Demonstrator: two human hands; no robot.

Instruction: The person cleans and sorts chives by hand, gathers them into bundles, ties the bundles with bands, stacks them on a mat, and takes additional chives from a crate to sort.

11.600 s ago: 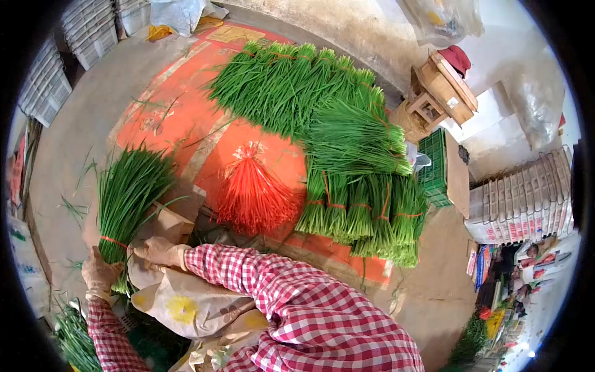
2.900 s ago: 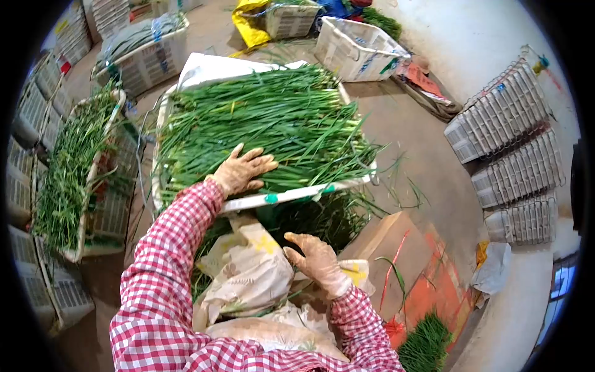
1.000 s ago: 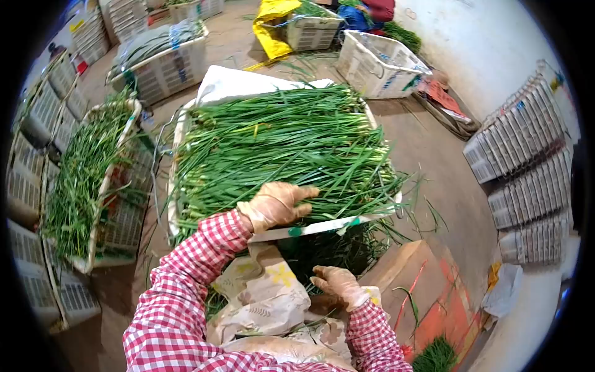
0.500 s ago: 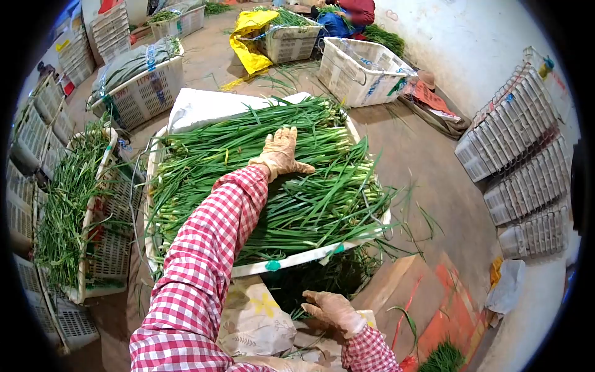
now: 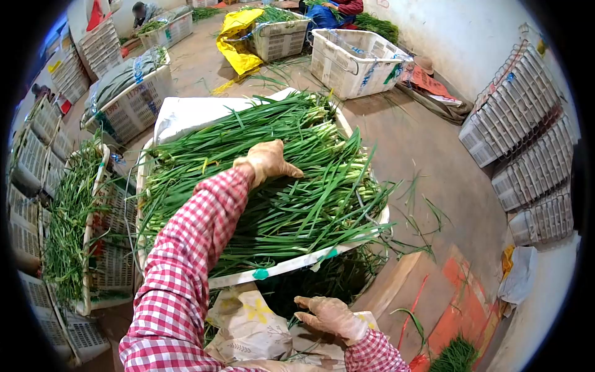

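Note:
Long green garlic chives (image 5: 310, 204) with pale stem ends lie heaped in a white plastic crate (image 5: 294, 261) in front of me. My left hand (image 5: 266, 162), in a tan glove, rests on the middle of the heap. Its fingers curl down into the leaves, their tips partly hidden, and its thumb points right. Below the crate's near rim, my right hand (image 5: 331, 317), gloved too, hovers by my lap with its fingers loosely apart and nothing visible in them. A patterned pale cloth (image 5: 251, 325) covers my lap.
Another crate (image 5: 93, 229) of loose greens stands at left. A white crate (image 5: 356, 71) and a chive-filled crate with a yellow bag (image 5: 238, 46) stand ahead. Stacked crates (image 5: 514, 111) line the right wall. A wooden board (image 5: 396, 288) lies at lower right. Other people sit at the back.
My left hand has gone from lying flat with spread fingers to curled fingers on the chives. My right hand has barely moved. The view has shifted slightly.

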